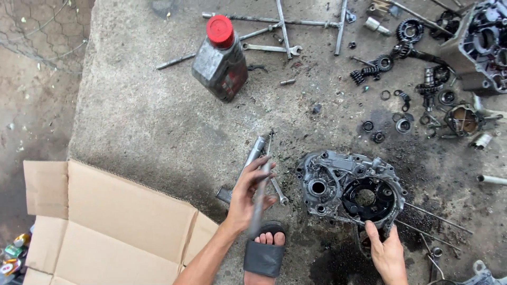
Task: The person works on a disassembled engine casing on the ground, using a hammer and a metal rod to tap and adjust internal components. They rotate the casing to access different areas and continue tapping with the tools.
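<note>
Grey rubber sandal point(264, 257) w/ toes showing sits at the bottom edge, planted on oily concrete floor point(148, 121). Just left of it a flattened cardboard box point(111, 221) lies open.

Left hand point(247, 196) is up off the floor, fingers clenched round a long metal tool point(260, 198), prob. a socket wrench or driver shaft; it's motion-blurred so exact type can't be told. Under it a steel tube point(252, 154) and a slim spanner point(278, 191) lie on the floor.

Right hand point(388, 256) rests at the near rim of an aluminium engine crankcase half point(351, 187), fingers point(374, 232) pressed on the edge, thumb side gripping the casing. Case lies flat, inner side up, in a dark oil patch, w/ thin rods point(438, 217) poking out to the right.

To do it well, in my view: keep the case pinned flat w/ the right hand so it doesn't skate on the oil, get the tool square on before loading it, and keep toes clear.

Further out: gears, bearings, rings and springs point(401, 113) scattered right of centre, second engine block point(483, 45) at far right corner. Far centre, a dark oil bottle point(220, 60) w/ red cap stands upright, spanners and rods point(280, 31) behind it.
</note>
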